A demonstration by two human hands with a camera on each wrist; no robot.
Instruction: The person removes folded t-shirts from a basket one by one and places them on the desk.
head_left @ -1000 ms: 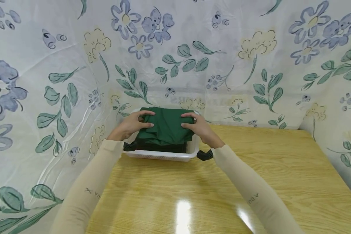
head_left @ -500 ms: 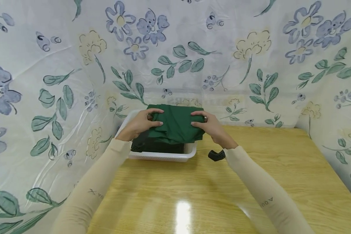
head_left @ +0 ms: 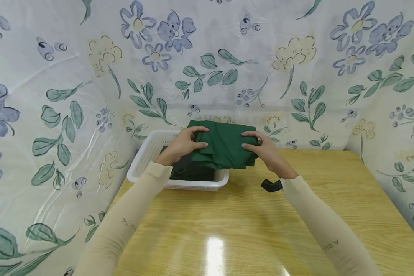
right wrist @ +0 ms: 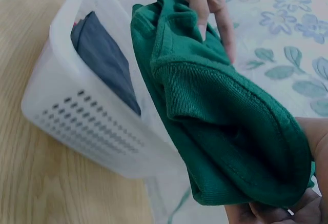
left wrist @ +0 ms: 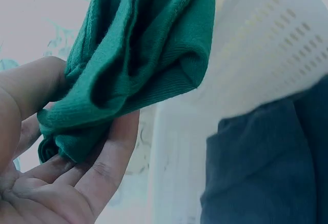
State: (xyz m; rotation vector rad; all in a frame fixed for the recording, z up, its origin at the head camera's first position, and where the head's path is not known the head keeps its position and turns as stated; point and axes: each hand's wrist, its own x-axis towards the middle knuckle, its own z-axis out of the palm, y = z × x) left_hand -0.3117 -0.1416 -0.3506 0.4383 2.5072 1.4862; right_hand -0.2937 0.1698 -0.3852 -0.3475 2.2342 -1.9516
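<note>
Both hands hold a folded green garment [head_left: 224, 145] up over the right side of a white plastic basket [head_left: 193, 185]. My left hand [head_left: 182, 145] grips its left end, thumb on the near face. At the opposite end, my right hand [head_left: 268, 152] pinches it the same way. Layered folds and a ribbed edge show on the garment [right wrist: 215, 96] in the right wrist view. Inside the basket lies a dark folded cloth [left wrist: 261, 167], partly covered by the left hand and garment in the head view.
The basket stands at the back left of a yellow wooden table [head_left: 314, 203], near the floral sheet [head_left: 248, 76] that hangs behind and along the sides. Bare tabletop stretches in front of the basket and to its right. A black wrist-worn piece [head_left: 271, 185] shows below the right wrist.
Both hands have carried the green garment to the right, from over the basket to partly past its right rim. More of the basket and the dark cloth now shows.
</note>
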